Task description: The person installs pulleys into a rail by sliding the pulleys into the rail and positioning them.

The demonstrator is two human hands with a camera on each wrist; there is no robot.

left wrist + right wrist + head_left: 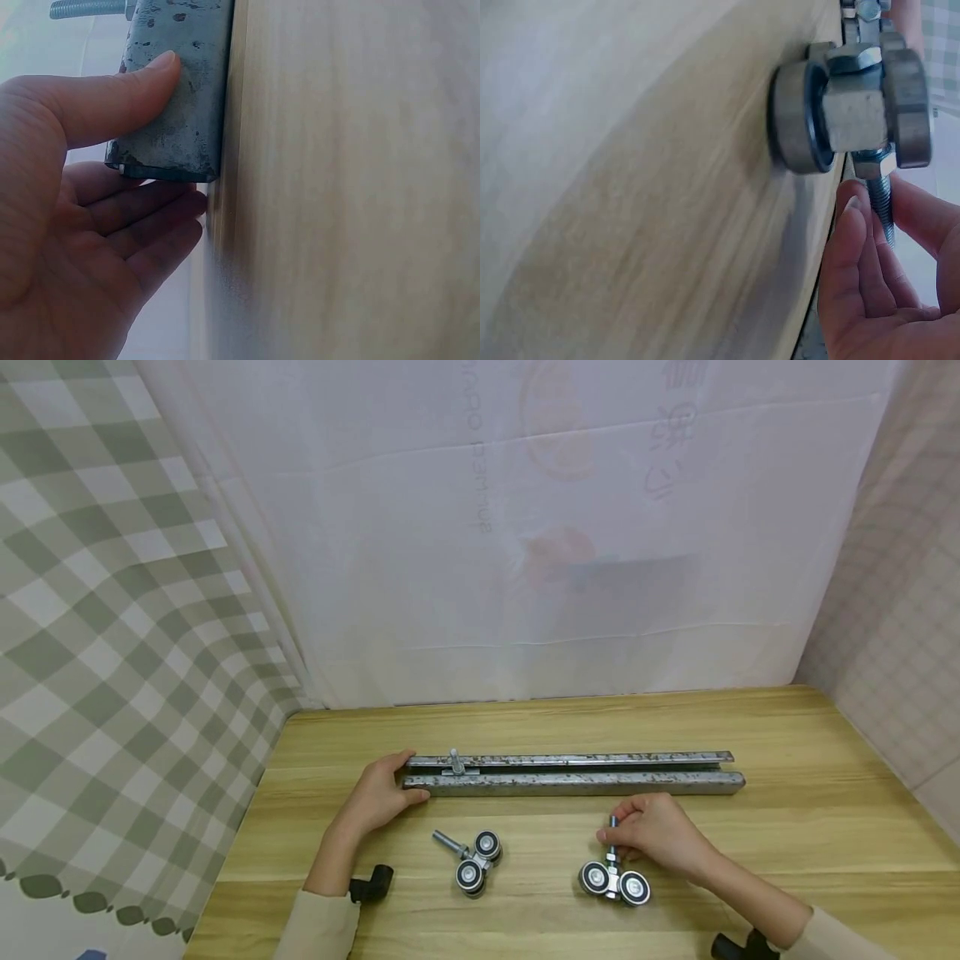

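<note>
A slotted steel track rail (570, 783) with worn, spotted metal lies lengthwise on the table. My left hand (378, 793) grips its left end, and the left wrist view shows the thumb (124, 101) on the near side wall. From the slot near that end a threaded bolt (455, 761) sticks up; what it joins inside is hidden. In front of the rail's right half, my right hand (663, 835) pinches the threaded stem of a roller trolley (613, 878). Its wheels (802, 116) are at the table surface. Another roller trolley (472, 864) lies between my hands, touched by neither.
The wooden table (525, 927) ends at a white sheet (525, 568) behind. Checked green cloth (112, 610) hangs on the left, and a pale checked cloth (900, 652) on the right. Black camera mounts (372, 883) are worn at both wrists.
</note>
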